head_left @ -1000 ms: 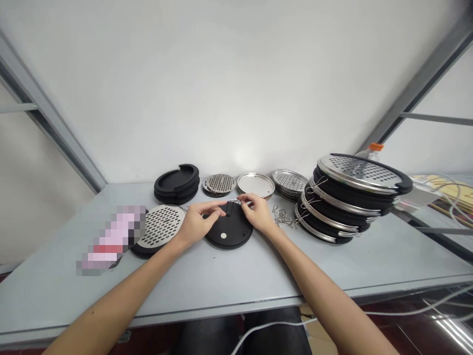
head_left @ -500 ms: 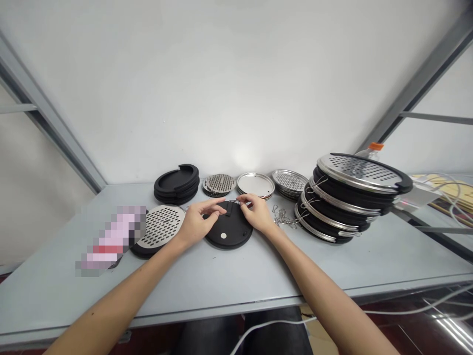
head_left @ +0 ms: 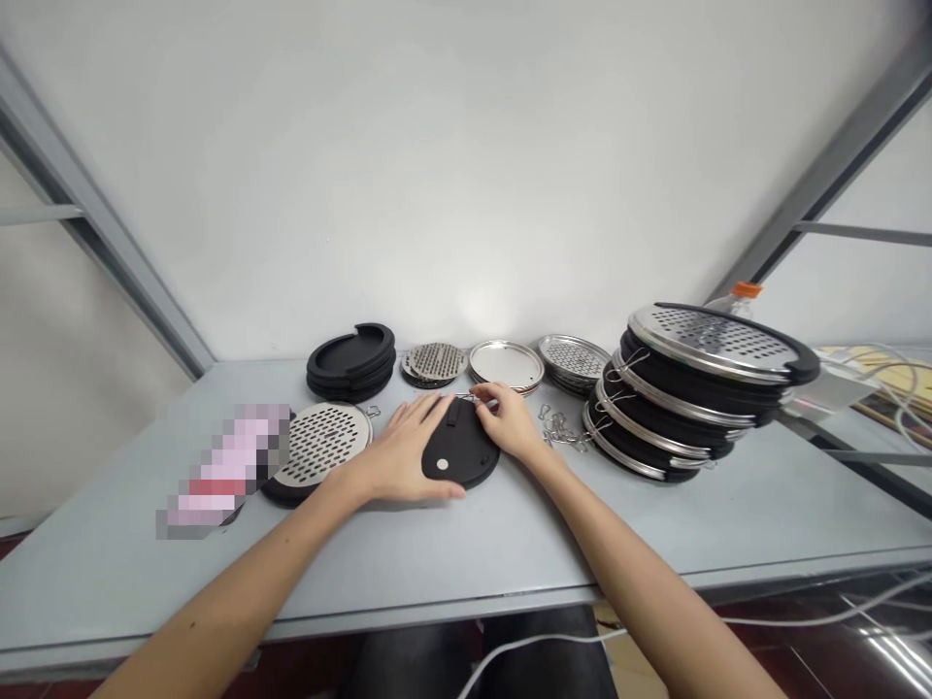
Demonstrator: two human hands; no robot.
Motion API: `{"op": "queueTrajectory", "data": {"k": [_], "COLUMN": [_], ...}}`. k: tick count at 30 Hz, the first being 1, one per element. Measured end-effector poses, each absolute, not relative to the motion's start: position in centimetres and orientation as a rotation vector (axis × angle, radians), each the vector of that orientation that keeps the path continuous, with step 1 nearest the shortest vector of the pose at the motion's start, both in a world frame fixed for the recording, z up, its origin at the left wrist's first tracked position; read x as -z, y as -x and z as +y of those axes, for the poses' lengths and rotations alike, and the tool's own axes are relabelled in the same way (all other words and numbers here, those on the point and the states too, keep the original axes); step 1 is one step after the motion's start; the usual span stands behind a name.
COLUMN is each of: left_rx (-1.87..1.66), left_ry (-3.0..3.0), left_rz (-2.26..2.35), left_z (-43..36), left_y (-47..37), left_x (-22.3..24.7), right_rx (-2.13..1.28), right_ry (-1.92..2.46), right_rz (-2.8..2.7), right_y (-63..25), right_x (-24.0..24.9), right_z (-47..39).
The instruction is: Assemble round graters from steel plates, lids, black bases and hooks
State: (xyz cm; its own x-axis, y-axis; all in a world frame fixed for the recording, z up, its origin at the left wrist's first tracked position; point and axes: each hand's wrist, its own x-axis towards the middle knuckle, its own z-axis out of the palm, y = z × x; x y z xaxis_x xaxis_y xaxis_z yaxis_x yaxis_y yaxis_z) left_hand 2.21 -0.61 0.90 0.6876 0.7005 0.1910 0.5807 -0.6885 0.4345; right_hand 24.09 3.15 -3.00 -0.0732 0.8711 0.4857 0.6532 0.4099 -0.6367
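Worktop: a grey table point(head_left: 524, 568) is carrying the following items.
Left side: a pink item point(head_left: 240, 461), pixelated beyond identification, is lying near a black-rimmed perforated plate point(head_left: 325, 442).
Centre: a black disc point(head_left: 466, 454) is lying flat, a pale dot facing up.
Back row, left to right: a black holder stack point(head_left: 353, 364), a grater disc pile point(head_left: 438, 361), a plain tray stack point(head_left: 506, 364) and a patterned disc stack point(head_left: 575, 357) are resting.
Wire clips point(head_left: 559, 425): several are lying loosely clustered beside the tall stack.
Right side: the tall stack point(head_left: 688, 413) is leaning rightward.
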Motion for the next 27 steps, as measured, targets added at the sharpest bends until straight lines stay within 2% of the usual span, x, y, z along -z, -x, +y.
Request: {"op": "queueTrajectory", "data": {"k": [4,12,18,27], "left_rx": [-0.301,-0.357,-0.608,-0.98], "left_ry": [-2.601,-2.532,-2.323,-1.79], "left_rz": [1.019,0.982,0.979,0.952], "left_z": [-0.5,-0.4,-0.1,1.0], "left_y": [-2.0,-1.7,-1.5,-1.7], "left_x": [-0.1,-0.7,-1.2,-2.2], "right_rx": [-0.359,-0.607,-0.989,-0.975], "right_ry": [1.378,1.34,1.204,0.958], "right_rz": [-1.736,-1.561,-1.332,-1.49], "right_y": [-24.1,-24.1,-24.7,-24.7], "right_x": [2.9,2.2,1.7,0.8], "right_z": [3.1,3.3,3.8,3.0]}}
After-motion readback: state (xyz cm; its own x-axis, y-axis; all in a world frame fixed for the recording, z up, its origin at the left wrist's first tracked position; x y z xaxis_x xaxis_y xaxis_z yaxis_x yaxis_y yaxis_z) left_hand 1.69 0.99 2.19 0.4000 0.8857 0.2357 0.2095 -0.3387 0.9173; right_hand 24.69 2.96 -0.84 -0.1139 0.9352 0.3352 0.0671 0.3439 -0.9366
